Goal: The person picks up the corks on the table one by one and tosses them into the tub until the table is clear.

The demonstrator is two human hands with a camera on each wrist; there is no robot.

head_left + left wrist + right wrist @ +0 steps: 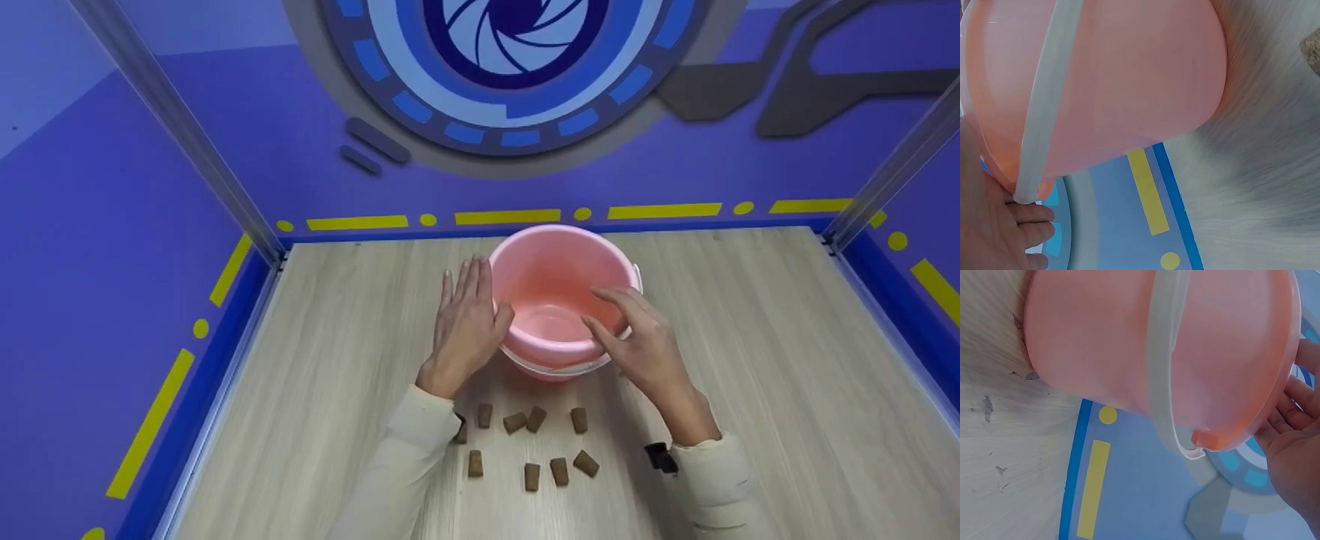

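A pink bucket (pixel 551 346) stands upright near the back wall, its mouth facing up and its inner floor showing. Its white handle (pixel 1050 95) hangs down along the near side. My left hand (pixel 469 322) lies against the left of the rim, fingers straight and thumb at the edge. Over the right part of the mouth is my right hand (pixel 643 341), thumb and fingers spread apart with nothing between them. In the right wrist view its fingers (pixel 1297 402) are beside the rim; contact is hard to tell. Several brown corks (pixel 532 477) lie scattered in front of the bucket.
The pale wood-grain table (pixel 300 420) carries the bucket and corks. A blue-purple back wall (pixel 247 150) with yellow marks rises close behind the bucket. Side walls (pixel 97 262) with metal corner posts bound the table left and right.
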